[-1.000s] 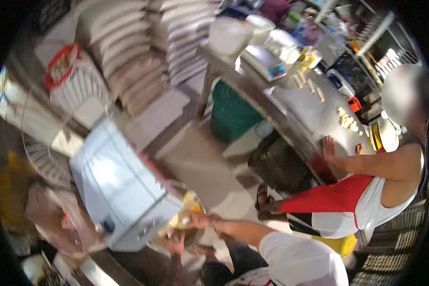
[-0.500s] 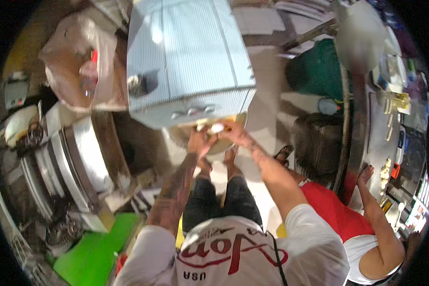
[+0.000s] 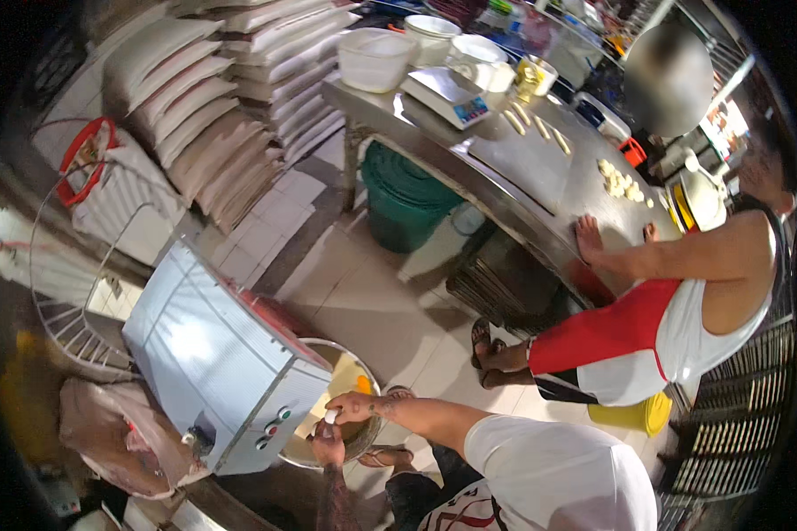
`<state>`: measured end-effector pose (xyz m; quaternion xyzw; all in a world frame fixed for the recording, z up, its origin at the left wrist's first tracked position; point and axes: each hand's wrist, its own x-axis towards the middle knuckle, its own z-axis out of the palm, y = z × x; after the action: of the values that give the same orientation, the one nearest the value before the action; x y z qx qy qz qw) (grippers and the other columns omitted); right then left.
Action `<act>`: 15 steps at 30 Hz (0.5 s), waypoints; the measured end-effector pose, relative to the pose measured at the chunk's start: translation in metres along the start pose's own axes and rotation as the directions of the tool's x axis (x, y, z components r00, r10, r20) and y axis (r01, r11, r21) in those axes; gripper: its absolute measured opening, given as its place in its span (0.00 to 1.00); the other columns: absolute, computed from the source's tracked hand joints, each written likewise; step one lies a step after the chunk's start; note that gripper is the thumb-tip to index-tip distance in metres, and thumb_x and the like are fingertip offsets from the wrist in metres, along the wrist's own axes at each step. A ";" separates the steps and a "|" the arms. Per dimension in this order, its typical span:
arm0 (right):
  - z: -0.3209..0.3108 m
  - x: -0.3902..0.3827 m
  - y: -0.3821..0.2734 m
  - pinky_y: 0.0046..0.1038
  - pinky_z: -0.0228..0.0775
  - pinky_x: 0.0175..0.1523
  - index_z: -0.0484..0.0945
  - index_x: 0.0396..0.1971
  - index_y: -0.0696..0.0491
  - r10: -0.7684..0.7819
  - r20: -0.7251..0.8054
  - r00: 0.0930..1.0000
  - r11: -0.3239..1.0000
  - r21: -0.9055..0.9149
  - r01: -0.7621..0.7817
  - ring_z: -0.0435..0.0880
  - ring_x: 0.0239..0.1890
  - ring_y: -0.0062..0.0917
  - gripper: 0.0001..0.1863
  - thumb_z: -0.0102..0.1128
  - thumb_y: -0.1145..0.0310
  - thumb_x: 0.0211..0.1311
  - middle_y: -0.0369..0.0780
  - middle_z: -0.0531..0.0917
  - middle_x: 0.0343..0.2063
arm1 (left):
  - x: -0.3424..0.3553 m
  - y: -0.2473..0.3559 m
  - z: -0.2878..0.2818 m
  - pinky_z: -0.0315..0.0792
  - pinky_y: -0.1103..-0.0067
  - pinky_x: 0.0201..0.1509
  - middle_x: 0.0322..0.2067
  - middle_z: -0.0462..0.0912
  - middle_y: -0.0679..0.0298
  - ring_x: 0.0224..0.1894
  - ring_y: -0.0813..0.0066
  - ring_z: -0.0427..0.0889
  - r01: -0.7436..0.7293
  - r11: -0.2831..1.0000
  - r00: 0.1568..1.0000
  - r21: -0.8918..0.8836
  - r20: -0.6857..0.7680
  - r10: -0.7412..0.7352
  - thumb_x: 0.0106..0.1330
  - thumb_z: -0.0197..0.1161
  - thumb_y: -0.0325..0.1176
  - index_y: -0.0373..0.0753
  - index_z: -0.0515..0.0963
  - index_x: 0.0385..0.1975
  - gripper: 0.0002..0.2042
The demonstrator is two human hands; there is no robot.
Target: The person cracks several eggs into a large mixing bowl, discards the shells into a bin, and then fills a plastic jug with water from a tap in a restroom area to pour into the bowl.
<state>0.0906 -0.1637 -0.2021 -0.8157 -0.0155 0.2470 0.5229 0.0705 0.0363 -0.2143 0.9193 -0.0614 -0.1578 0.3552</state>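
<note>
Beside the mixer-like machine (image 3: pixel 212 345), both my hands meet over a large metal bowl (image 3: pixel 378 423). A small white egg (image 3: pixel 331 415) shows at their fingertips; whether it is whole or a broken shell is too blurred to tell. My right hand (image 3: pixel 355 407) is closed at the egg from the right. From below, my left hand (image 3: pixel 328 444) is closed at it too, its fingers partly hidden. Pale powder or dough lies in the bowl, with an orange-yellow blob (image 3: pixel 363 384) like an egg yolk on it. The machine hides the bowl's left side.
A co-worker (image 3: pixel 655 327) stands at the right with hands on a steel table (image 3: pixel 434 133) bearing dough pieces (image 3: pixel 622 184), a scale (image 3: pixel 445 96) and tubs (image 3: pixel 376 60). Below are a green bin (image 3: pixel 405 199) and stacked dark trays (image 3: pixel 505 283). Sacks (image 3: pixel 186 115) rise at the back left.
My view has swung to the right, bringing the table and sacks into sight. My hands stay together over the bowl, with the white egg still at the fingertips.
</note>
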 end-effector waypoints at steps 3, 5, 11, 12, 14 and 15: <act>0.022 0.006 0.027 0.37 0.74 0.56 0.78 0.55 0.53 -0.001 -0.085 0.996 1.000 0.011 0.002 0.82 0.51 0.42 0.30 0.66 0.58 0.49 0.47 0.83 0.47 | -0.004 0.014 -0.008 0.71 0.58 0.49 0.44 0.85 0.53 0.43 0.45 0.80 -0.035 0.999 0.997 -0.002 0.075 0.035 0.64 0.62 0.43 0.36 0.81 0.48 0.19; 0.026 0.013 0.031 0.40 0.74 0.51 0.80 0.46 0.53 -0.083 -0.144 0.986 0.996 -0.024 0.081 0.83 0.46 0.45 0.24 0.65 0.59 0.48 0.48 0.84 0.41 | 0.005 0.004 -0.002 0.71 0.60 0.47 0.41 0.85 0.54 0.42 0.49 0.81 -0.064 0.998 0.996 -0.017 0.056 0.065 0.65 0.62 0.42 0.36 0.82 0.47 0.18; 0.038 0.022 0.039 0.45 0.75 0.43 0.80 0.31 0.53 -0.089 -0.163 0.983 0.994 -0.084 0.076 0.83 0.39 0.48 0.18 0.66 0.60 0.37 0.47 0.83 0.30 | 0.000 0.000 0.010 0.73 0.59 0.49 0.40 0.86 0.50 0.43 0.46 0.82 -0.031 0.996 0.999 -0.078 0.037 0.034 0.64 0.64 0.47 0.36 0.81 0.49 0.21; 0.042 0.022 0.038 0.45 0.75 0.43 0.80 0.31 0.53 -0.089 -0.174 0.981 0.994 -0.081 0.076 0.83 0.39 0.48 0.18 0.66 0.60 0.37 0.47 0.83 0.30 | -0.001 -0.003 0.011 0.73 0.59 0.49 0.40 0.86 0.50 0.43 0.47 0.82 -0.036 0.998 0.998 -0.048 0.046 0.038 0.65 0.64 0.48 0.36 0.81 0.50 0.22; 0.047 0.024 0.035 0.46 0.75 0.42 0.80 0.29 0.53 -0.063 -0.239 0.969 0.993 -0.110 0.037 0.83 0.38 0.48 0.17 0.67 0.61 0.34 0.46 0.83 0.29 | 0.002 -0.010 0.013 0.73 0.60 0.50 0.41 0.86 0.49 0.44 0.47 0.82 -0.047 0.996 0.998 -0.075 0.037 0.050 0.65 0.63 0.49 0.35 0.81 0.50 0.23; 0.050 0.025 0.032 0.45 0.76 0.42 0.81 0.28 0.52 -0.041 -0.286 0.957 0.994 -0.109 0.010 0.84 0.37 0.47 0.17 0.67 0.61 0.33 0.45 0.83 0.28 | 0.001 -0.012 0.012 0.73 0.60 0.51 0.42 0.86 0.49 0.45 0.47 0.82 -0.043 0.994 0.999 -0.102 0.025 0.046 0.66 0.63 0.50 0.34 0.81 0.50 0.24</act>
<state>0.0841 -0.1288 -0.2554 -0.8693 0.0371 0.1177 0.4786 0.0674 0.0372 -0.2310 0.8962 -0.0785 -0.1652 0.4041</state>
